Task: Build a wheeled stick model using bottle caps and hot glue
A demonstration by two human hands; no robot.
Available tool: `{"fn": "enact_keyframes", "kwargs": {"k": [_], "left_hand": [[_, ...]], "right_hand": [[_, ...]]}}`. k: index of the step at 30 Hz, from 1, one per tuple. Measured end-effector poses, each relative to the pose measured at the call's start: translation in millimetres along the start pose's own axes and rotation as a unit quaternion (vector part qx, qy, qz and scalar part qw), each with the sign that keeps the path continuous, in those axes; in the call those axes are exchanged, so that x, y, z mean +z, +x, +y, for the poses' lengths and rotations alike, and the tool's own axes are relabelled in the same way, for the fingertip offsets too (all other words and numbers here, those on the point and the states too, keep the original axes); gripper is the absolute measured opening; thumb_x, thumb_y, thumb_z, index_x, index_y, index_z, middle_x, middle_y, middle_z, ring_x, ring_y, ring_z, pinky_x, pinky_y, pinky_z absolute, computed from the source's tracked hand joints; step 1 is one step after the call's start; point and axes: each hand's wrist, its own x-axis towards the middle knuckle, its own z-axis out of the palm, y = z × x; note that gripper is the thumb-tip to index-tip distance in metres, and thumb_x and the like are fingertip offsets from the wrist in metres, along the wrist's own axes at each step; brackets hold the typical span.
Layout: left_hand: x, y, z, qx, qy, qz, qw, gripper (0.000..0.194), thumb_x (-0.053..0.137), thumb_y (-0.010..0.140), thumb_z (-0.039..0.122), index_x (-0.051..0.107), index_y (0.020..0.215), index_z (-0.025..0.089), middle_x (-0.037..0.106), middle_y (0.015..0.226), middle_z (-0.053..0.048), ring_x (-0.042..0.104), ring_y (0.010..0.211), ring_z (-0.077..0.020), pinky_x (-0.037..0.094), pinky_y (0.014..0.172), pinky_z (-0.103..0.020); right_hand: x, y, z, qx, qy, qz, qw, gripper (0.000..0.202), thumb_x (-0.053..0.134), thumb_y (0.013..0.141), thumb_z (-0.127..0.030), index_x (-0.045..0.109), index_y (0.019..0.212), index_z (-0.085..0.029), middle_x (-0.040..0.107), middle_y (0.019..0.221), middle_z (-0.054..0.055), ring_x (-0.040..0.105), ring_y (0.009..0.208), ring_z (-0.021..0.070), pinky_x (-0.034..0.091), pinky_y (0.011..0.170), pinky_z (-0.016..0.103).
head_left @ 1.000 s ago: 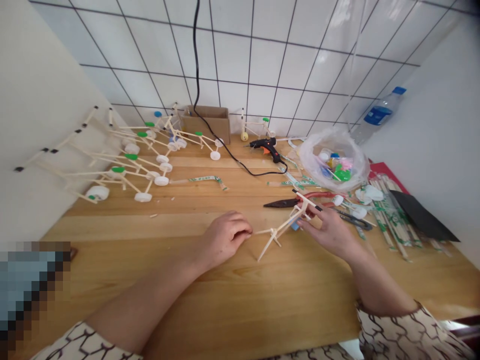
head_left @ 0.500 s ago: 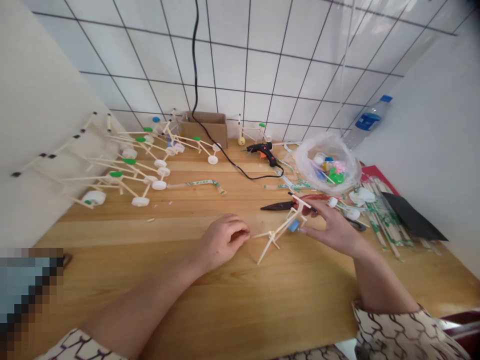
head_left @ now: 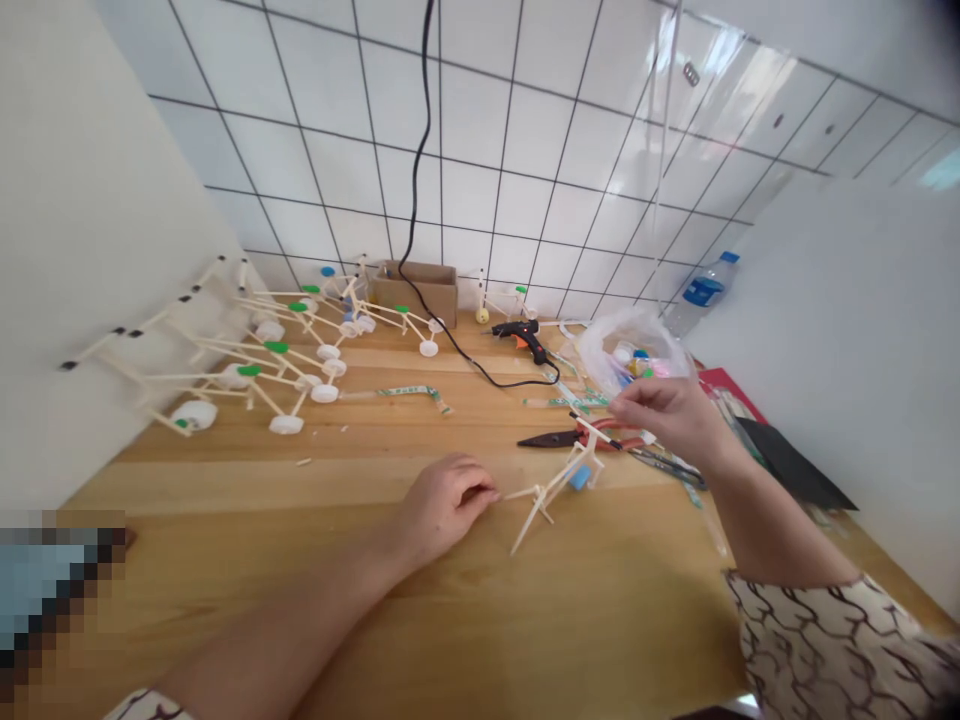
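On the wooden table point(head_left: 465, 640) rests my left hand point(head_left: 450, 505), its thumb and fingertips closed together; whether anything is between them I cannot make out. Its fingertips are beside one stick end of a small model bicycle point(head_left: 551, 490) built from pale wooden sticks, with black-tipped handlebars and a blue cap under the frame. My right hand point(head_left: 667, 420) is raised beyond the model to the right, in front of the clear plastic bag point(head_left: 600, 345). Its thumb and fingers are pinched; anything they hold is too small to tell. Red-handled pliers point(head_left: 555, 440) lie behind the model.
Several finished stick models point(head_left: 277, 380) with white wheels and green seats stand at the left. A glue gun point(head_left: 521, 335) with a black cord lies near a cardboard box point(head_left: 420, 295). Scissors point(head_left: 671, 466), a black sheet point(head_left: 795, 460) and a bottle point(head_left: 705, 290) are at the right.
My right hand has left the model's handlebar area and lifted toward the plastic bag, its fingers closing to a pinch. My left hand keeps its place beside the model. The view has tilted slightly upward.
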Motion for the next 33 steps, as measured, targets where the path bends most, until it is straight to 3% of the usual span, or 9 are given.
{"fn": "enact_keyframes", "kwargs": {"k": [3,5,10,14,24,28,33], "left_hand": [[1.6,0,-4,0.008,0.004,-0.004,1.000,0.016,0.054,0.082,0.022,0.065,0.071,0.017,0.066,0.073,-0.003,0.058,0.073,-0.0153,0.044,0.068,-0.026],[2.5,0,-6,0.014,-0.001,-0.005,1.000,0.017,0.053,0.082,0.022,0.065,0.071,0.016,0.066,0.073,-0.004,0.058,0.073,-0.0155,0.044,0.068,-0.026],[2.8,-1,-8,0.034,-0.013,0.008,0.999,0.018,0.051,0.083,0.020,0.064,0.071,0.016,0.064,0.070,-0.004,0.057,0.071,-0.0159,0.044,0.066,-0.027],[1.8,-2,-8,0.046,-0.011,0.026,0.999,0.018,0.050,0.082,0.018,0.063,0.069,0.016,0.062,0.068,-0.004,0.055,0.068,-0.0157,0.042,0.063,-0.027],[4.6,-3,-9,0.051,-0.015,0.021,0.998,0.018,0.049,0.083,0.017,0.061,0.069,0.015,0.062,0.069,-0.006,0.053,0.068,-0.0159,0.042,0.061,-0.027],[4.2,-3,-9,0.046,-0.012,0.018,0.999,0.018,0.049,0.083,0.017,0.061,0.070,0.015,0.062,0.070,-0.006,0.054,0.069,-0.0160,0.043,0.063,-0.027],[1.9,-3,-8,0.047,-0.022,0.020,0.998,0.016,0.051,0.083,0.017,0.061,0.071,0.015,0.062,0.072,-0.006,0.054,0.070,-0.0161,0.044,0.065,-0.028]], "right_hand": [[0,40,-7,-0.028,-0.100,-0.033,0.994,0.037,0.057,0.073,-0.051,0.064,0.061,-0.016,0.057,0.051,-0.001,0.049,0.047,0.0094,0.034,0.044,0.021],[7,71,-9,-0.037,-0.144,-0.066,0.987,0.037,0.051,0.078,-0.049,0.065,0.067,-0.017,0.063,0.060,0.000,0.053,0.054,0.0106,0.037,0.049,0.021],[41,142,-8,-0.013,-0.250,-0.047,0.967,0.024,0.058,0.075,-0.039,0.064,0.074,-0.017,0.066,0.073,0.004,0.057,0.066,0.0145,0.038,0.055,0.022],[61,175,2,0.020,-0.280,-0.033,0.959,0.019,0.063,0.070,-0.034,0.063,0.076,-0.015,0.065,0.073,0.006,0.057,0.069,0.0168,0.038,0.057,0.023],[83,203,37,0.058,-0.234,-0.086,0.967,0.011,0.060,0.067,-0.025,0.063,0.068,-0.015,0.060,0.059,0.000,0.057,0.059,0.0137,0.038,0.052,0.021],[81,199,27,0.075,-0.198,-0.029,0.977,0.009,0.059,0.068,-0.024,0.059,0.066,-0.015,0.059,0.055,0.003,0.057,0.060,0.0177,0.042,0.054,0.024],[52,182,-2,0.057,-0.120,0.045,0.990,0.010,0.060,0.068,-0.016,0.053,0.076,-0.015,0.059,0.062,0.002,0.057,0.059,0.0150,0.045,0.053,0.025]]}}
